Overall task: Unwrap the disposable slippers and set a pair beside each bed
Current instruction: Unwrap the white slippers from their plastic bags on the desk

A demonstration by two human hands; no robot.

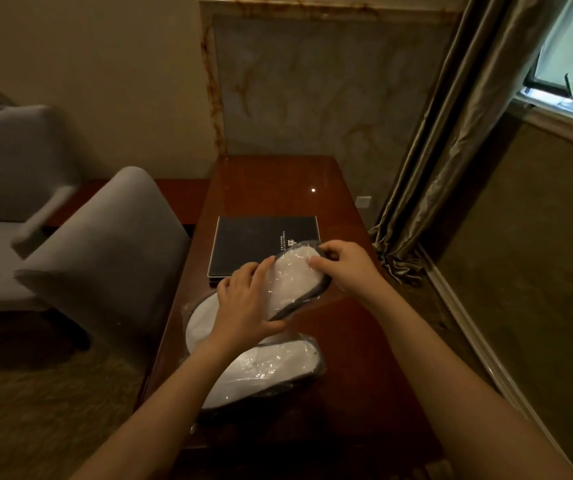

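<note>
A wrapped pair of white disposable slippers (293,278) in clear plastic, dark-soled, is held tilted above the wooden desk (358,344). My left hand (243,303) grips its near end from below and the side. My right hand (342,268) pinches the plastic at its far end. Two more wrapped slipper packs lie on the desk beneath my left forearm: one (267,370) in front, one (200,318) partly hidden at the left.
A black folder (247,247) lies on the desk behind the packs. Two grey upholstered chairs (105,258) stand at the left. A curtain (451,140) and a window are at the right, a marble wall panel behind the desk.
</note>
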